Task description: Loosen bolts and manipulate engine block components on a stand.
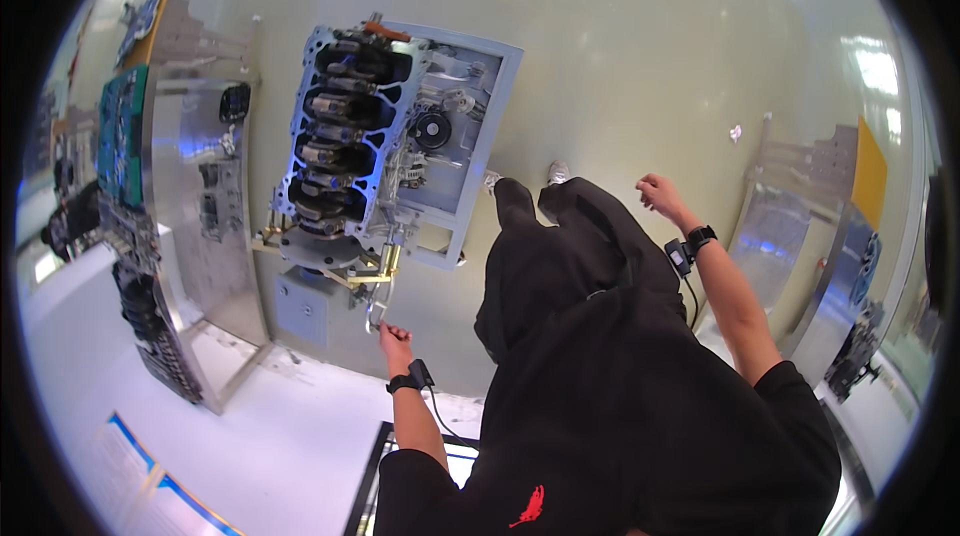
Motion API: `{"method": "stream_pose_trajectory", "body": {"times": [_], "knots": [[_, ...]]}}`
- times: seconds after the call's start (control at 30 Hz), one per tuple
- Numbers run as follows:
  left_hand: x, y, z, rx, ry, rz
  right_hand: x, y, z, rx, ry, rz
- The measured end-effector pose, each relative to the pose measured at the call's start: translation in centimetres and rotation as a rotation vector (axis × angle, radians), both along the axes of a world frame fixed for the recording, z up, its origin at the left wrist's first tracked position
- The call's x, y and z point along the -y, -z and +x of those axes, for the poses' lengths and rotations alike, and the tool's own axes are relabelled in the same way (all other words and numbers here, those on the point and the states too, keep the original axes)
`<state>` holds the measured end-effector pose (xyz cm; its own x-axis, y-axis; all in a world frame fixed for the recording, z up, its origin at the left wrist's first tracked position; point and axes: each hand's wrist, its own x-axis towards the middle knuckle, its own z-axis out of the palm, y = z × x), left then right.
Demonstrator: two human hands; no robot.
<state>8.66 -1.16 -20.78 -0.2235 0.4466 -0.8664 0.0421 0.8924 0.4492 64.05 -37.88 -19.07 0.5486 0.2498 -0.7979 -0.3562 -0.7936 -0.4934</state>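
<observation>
My left hand [396, 334] is closed around the end of a bent metal crank handle [371, 316]. The handle sits at the near end of an engine stand, below a round plate [322, 249] and brass-coloured bars [394, 262]. Fixed to that stand is a large engine block [386, 126], its crankcase side facing up and the crankshaft [328, 153] showing in it. Out to the right, away from the stand, my right hand [660, 195] hangs in the air with loosely bent fingers and nothing visible in it.
Beside the block, the stand's grey tray frame [503, 88] surrounds a black pulley [432, 129] and other engine parts. At left stands a metal bench [205, 266] bearing a green board [122, 136] and several engine parts. Another bench [790, 226] with a yellow panel [870, 174] is at right.
</observation>
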Motion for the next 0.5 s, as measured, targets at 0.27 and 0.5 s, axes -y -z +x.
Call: {"method": "stream_pose_trajectory", "body": {"times": [0.27, 0.5], "knots": [[0.3, 2.6, 3.4, -0.332, -0.041, 0.115, 13.4, 2.3, -6.8, -0.111, 0.219, -0.148], [0.9, 1.3, 1.7, -0.259, 0.009, 0.121, 13.9, 0.4, -10.9, -0.192, -0.007, -0.240]]}}
